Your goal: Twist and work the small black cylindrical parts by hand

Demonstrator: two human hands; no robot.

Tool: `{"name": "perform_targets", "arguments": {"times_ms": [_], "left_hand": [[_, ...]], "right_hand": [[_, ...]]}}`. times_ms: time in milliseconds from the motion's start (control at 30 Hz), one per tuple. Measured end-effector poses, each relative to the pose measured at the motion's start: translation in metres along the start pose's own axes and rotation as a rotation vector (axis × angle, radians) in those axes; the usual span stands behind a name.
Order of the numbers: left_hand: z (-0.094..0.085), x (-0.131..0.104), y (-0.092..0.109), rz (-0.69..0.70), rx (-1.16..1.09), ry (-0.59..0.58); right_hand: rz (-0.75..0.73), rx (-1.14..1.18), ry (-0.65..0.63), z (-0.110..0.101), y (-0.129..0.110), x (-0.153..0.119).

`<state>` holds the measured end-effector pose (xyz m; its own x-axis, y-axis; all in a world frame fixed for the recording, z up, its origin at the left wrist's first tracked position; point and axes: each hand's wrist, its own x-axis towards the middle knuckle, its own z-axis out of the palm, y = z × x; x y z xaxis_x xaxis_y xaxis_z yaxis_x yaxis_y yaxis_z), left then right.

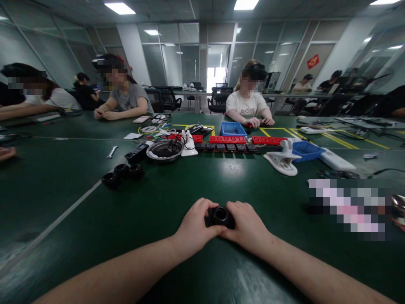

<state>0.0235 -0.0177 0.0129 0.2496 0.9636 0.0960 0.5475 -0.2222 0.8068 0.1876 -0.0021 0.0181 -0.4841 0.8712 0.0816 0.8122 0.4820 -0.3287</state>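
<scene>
Between my two hands a black round part with a hollow centre (220, 215) is held at the green table top (177, 190). My left hand (198, 223) curls around its left side, thumb in front and fingers behind. From the right, my right hand (245, 223) closes on the same part, its thumb near the left thumb. The part's lower portion is partly hidden by my thumbs. Farther left lie several similar black round parts (122, 174) in a cluster.
A wrench (112, 152), a metal bowl (165, 158), red socket strips (228, 139), a blue bin (232, 128) and a white clip-on base (281, 162) stand beyond my hands. A blurred-out object (351, 207) lies at right. People sit across the table (249, 97).
</scene>
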Motion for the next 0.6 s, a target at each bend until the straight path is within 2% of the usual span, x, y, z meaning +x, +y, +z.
{"name": "perform_targets", "arguments": {"times_ms": [100,200,267,433,533,600], "left_hand": [[-0.002,0.002,-0.001,0.018,-0.025,-0.033],[-0.004,0.003,-0.001,0.048,-0.057,-0.055],[-0.005,0.003,0.0,0.07,-0.054,-0.079],[-0.009,0.003,0.0,0.111,-0.049,-0.183],[-0.008,0.003,0.001,0.11,-0.046,-0.202],[-0.006,0.002,0.002,0.085,-0.031,-0.17]], "right_hand": [[-0.088,0.087,-0.025,-0.004,0.003,-0.001],[-0.225,0.259,-0.125,-0.012,0.01,0.002],[-0.265,0.344,-0.193,-0.017,0.015,0.004],[-0.206,0.355,-0.249,-0.02,0.019,0.006],[-0.158,0.249,-0.218,-0.014,0.015,0.005],[-0.143,0.152,-0.16,-0.008,0.012,0.003]]}}
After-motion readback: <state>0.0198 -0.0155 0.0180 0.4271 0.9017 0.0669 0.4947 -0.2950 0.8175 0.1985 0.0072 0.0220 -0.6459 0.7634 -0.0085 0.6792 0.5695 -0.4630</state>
